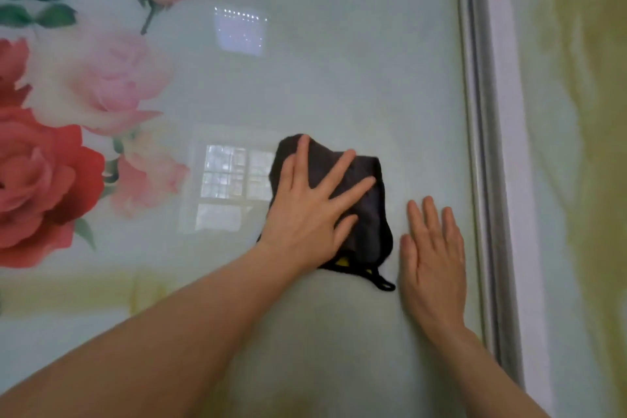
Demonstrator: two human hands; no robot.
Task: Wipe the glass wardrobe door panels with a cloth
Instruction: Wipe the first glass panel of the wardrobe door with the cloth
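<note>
A left hand [305,214] is pressing flat on a dark crumpled cloth [366,214] lying against the pale glass wardrobe door panel [339,78]. A right hand [432,261] is resting on the panel just right of the cloth, left of the grey metal door frame [481,146]. Printed pink and red roses [68,112] are sitting far left of the cloth.

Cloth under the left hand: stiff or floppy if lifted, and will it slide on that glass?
Probably floppy: the cloth bunches in soft folds under the left hand. Likely light, since flat fingers alone pin it. It should slide easily on the glossy glass panel, which reflects a window.
</note>
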